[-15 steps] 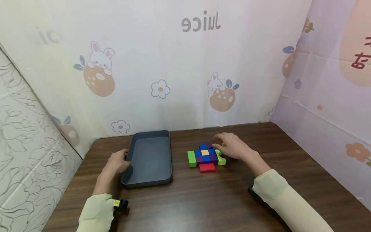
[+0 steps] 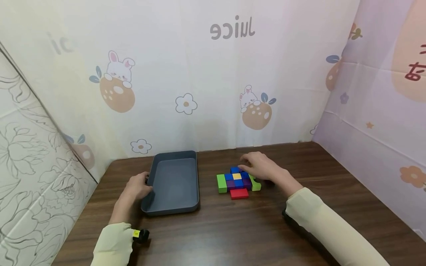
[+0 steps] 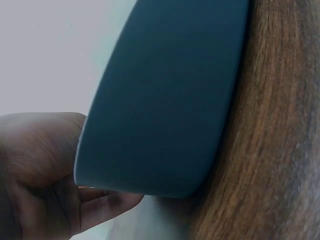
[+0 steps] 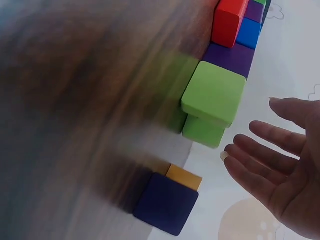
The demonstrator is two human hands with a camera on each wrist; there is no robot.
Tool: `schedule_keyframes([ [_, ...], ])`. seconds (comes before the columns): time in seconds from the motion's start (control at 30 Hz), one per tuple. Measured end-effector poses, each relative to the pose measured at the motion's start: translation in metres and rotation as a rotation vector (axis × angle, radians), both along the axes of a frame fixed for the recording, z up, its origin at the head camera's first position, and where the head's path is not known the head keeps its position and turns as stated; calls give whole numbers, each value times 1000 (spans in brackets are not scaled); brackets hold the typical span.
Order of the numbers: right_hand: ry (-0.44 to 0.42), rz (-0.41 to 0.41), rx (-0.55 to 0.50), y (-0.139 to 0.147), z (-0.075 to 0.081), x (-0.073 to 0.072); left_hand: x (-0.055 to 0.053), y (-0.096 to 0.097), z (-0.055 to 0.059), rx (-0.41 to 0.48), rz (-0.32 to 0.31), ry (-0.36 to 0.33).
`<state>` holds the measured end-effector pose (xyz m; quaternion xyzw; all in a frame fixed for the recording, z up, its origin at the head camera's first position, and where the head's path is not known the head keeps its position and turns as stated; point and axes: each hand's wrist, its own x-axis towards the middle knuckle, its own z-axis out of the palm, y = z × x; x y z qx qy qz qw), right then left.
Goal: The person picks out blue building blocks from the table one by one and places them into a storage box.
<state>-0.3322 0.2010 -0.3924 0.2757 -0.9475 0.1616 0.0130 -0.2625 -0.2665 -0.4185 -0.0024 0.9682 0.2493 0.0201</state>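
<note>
Left grip (image 2: 137,186) clamped on matte rectangular tray (image 2: 174,184), right grip (image 2: 261,165) apart near flat-faced blocks (image 2: 238,183)

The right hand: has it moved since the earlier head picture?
Yes, the right hand has moved slightly left, judged against the printed fruit above it.

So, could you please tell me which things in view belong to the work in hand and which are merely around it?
Seemingly part of it:
grey tray, gripped by the left hand
block cluster, with the right hand close by

Seemingly just around:
table
printed backdrop
dark block and orange block, apart from the cluster, though possibly wanted
</note>
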Motion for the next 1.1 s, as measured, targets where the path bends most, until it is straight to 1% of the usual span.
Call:
schedule_keyframes([
  [0.17, -23, -10, 18, -9, -1, -6, 0, 0, -2, -5, 6, 4],
  [0.47, -46, -31, 48, -25, -3, -7, -1, 0, -6, 0, 16, 11],
  [0.73, -91, -49, 85, -38, -3, -8, 0, 1, -4, -9, 17, 14],
  [0.97, -102, -65, 143, -47, -5, -12, -1, 1, -4, -22, 14, 21],
  [1.1, -118, -78, 147, -50, -3, -13, -2, 1, -5, -22, 14, 22],
])
